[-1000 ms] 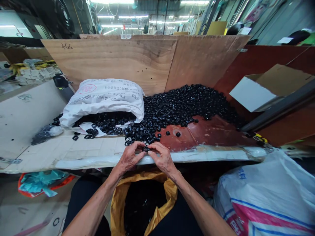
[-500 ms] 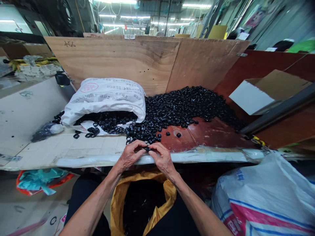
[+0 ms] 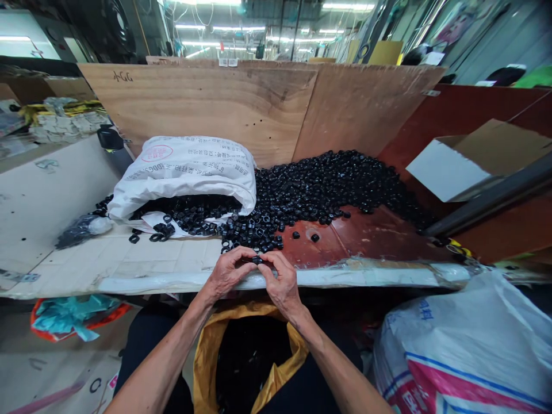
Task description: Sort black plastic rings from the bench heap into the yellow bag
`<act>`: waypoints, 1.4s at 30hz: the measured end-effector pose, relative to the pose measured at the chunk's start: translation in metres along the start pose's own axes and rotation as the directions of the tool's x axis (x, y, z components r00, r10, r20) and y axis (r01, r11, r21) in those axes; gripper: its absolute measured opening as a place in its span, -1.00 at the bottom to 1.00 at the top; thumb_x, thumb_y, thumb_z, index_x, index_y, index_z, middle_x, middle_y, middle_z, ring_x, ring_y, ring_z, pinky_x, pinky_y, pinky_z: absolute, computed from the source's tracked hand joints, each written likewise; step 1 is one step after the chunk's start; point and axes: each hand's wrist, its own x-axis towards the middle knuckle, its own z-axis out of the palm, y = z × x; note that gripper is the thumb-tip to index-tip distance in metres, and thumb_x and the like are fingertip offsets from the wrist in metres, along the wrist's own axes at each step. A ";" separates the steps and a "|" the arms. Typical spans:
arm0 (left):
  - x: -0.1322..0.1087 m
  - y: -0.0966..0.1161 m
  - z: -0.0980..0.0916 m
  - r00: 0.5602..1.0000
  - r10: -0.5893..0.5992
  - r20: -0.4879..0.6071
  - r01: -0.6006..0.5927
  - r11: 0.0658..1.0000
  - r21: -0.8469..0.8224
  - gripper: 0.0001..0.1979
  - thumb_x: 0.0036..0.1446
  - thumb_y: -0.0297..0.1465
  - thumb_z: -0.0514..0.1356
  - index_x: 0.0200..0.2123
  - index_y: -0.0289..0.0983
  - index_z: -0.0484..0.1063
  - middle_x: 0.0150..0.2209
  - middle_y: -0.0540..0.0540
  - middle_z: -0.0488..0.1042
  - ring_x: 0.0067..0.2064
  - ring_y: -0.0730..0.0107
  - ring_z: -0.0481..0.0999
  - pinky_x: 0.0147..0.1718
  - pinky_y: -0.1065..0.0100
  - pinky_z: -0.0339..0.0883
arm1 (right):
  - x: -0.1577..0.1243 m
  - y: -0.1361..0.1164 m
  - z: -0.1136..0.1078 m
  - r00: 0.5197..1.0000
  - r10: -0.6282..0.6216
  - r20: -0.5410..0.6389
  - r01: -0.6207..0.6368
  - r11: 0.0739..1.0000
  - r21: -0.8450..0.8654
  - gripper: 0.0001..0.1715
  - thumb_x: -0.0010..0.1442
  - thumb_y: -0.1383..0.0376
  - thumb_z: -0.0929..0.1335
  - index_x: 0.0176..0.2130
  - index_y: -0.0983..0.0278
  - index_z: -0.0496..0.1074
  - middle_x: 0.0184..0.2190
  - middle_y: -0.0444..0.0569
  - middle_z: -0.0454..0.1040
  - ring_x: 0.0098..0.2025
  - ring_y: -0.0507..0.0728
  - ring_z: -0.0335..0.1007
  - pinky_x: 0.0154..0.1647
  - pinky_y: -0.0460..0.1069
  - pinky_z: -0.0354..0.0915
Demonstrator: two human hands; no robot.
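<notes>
Between the fingertips of my left hand (image 3: 230, 270) and my right hand (image 3: 281, 280) is a small black ring-shaped part (image 3: 257, 260), pinched from both sides just above the bench's front edge. Fingers cover much of it. Right behind my hands, a heap of black rings (image 3: 319, 184) spreads over the bench. More of them spill from the mouth of a white printed sack (image 3: 194, 167) lying on its side at the left. Below my hands, a yellow sack (image 3: 206, 345) stands open between my knees, with dark contents.
Plywood boards (image 3: 207, 109) wall the bench's back. On the right are an open carton (image 3: 448, 169), a slanting dark metal bar (image 3: 495, 198) and a full white sack (image 3: 466, 328). An orange-rimmed basket (image 3: 38, 330) with teal material sits low left. Plastic wrap covers the bench edge (image 3: 150, 283).
My hands keep the pinched black part at nearly the same spot, with only slight finger movement. The view has shifted very slightly.
</notes>
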 end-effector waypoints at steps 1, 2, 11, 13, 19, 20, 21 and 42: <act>0.000 0.000 0.000 1.000 0.000 0.001 0.000 1.000 -0.005 -0.84 0.23 -0.39 0.27 -0.12 -0.25 0.56 -0.14 -0.13 0.60 -0.12 0.30 0.59 -0.04 0.26 0.46 | 0.001 0.000 0.000 1.000 -0.009 0.001 0.009 1.000 -0.002 -0.84 0.27 0.36 0.32 -0.19 0.23 0.51 -0.24 0.01 0.52 -0.19 0.16 0.48 -0.13 0.04 0.42; 0.000 0.000 0.000 1.000 0.001 0.000 -0.001 1.000 -0.011 -0.84 0.23 -0.38 0.27 -0.12 -0.25 0.56 -0.14 -0.13 0.60 -0.11 0.30 0.59 -0.04 0.25 0.46 | 0.001 0.000 0.000 1.000 -0.005 0.006 0.005 1.000 -0.002 -0.83 0.27 0.36 0.32 -0.18 0.22 0.51 -0.24 0.02 0.52 -0.18 0.16 0.47 -0.13 0.04 0.41; 0.002 -0.002 0.000 1.000 -0.017 0.013 0.018 0.999 -0.041 -0.82 0.22 -0.38 0.27 -0.12 -0.27 0.56 -0.13 -0.15 0.60 -0.11 0.28 0.58 -0.05 0.25 0.46 | 0.003 0.001 -0.003 0.994 -0.075 0.073 0.078 0.997 -0.030 -0.77 0.32 0.37 0.26 -0.13 0.21 0.50 -0.21 0.04 0.51 -0.12 0.18 0.47 -0.06 0.07 0.41; 0.002 -0.002 0.000 1.000 -0.015 0.014 0.015 0.999 -0.042 -0.82 0.22 -0.37 0.27 -0.11 -0.27 0.56 -0.14 -0.16 0.60 -0.11 0.28 0.58 -0.06 0.24 0.47 | 0.003 0.003 -0.002 0.991 -0.107 0.077 0.110 0.993 -0.037 -0.76 0.34 0.37 0.26 -0.12 0.21 0.51 -0.20 0.05 0.51 -0.12 0.18 0.47 -0.04 0.09 0.41; 0.002 -0.002 0.002 0.999 0.029 -0.014 -0.029 0.999 -0.037 -0.85 0.22 -0.38 0.27 -0.15 -0.27 0.56 -0.14 -0.16 0.60 -0.10 0.27 0.58 -0.03 0.23 0.45 | 0.002 0.004 0.006 0.998 0.058 0.028 -0.054 0.992 -0.115 -0.80 0.37 0.27 0.29 -0.18 0.23 0.51 -0.34 -0.01 0.53 -0.34 0.12 0.47 -0.27 -0.01 0.39; 0.002 -0.002 0.001 0.999 0.030 -0.021 -0.031 0.999 -0.038 -0.86 0.22 -0.39 0.27 -0.15 -0.27 0.56 -0.15 -0.16 0.60 -0.11 0.28 0.58 -0.04 0.23 0.46 | 0.003 0.003 0.008 0.998 0.052 0.033 -0.046 0.986 -0.157 -0.77 0.39 0.26 0.28 -0.22 0.23 0.51 -0.36 -0.01 0.53 -0.35 0.12 0.46 -0.28 -0.02 0.37; 0.002 -0.001 0.001 0.999 0.029 -0.030 -0.030 0.999 -0.043 -0.87 0.22 -0.39 0.27 -0.16 -0.27 0.56 -0.16 -0.16 0.60 -0.12 0.28 0.58 -0.04 0.24 0.45 | 0.005 0.002 0.009 0.998 0.033 0.044 -0.023 0.977 -0.212 -0.73 0.41 0.26 0.26 -0.26 0.23 0.51 -0.38 -0.01 0.52 -0.35 0.12 0.44 -0.29 -0.02 0.35; -0.001 -0.007 0.002 0.994 -0.071 -0.083 0.056 0.984 -0.170 -0.84 0.20 -0.37 0.30 -0.16 -0.29 0.54 -0.18 -0.15 0.56 -0.14 0.28 0.55 -0.07 0.27 0.44 | 0.009 -0.006 0.000 0.995 0.013 0.095 0.000 0.990 -0.138 -0.80 0.30 0.22 0.36 -0.19 0.27 0.54 -0.34 -0.04 0.52 -0.41 0.06 0.40 -0.29 -0.05 0.36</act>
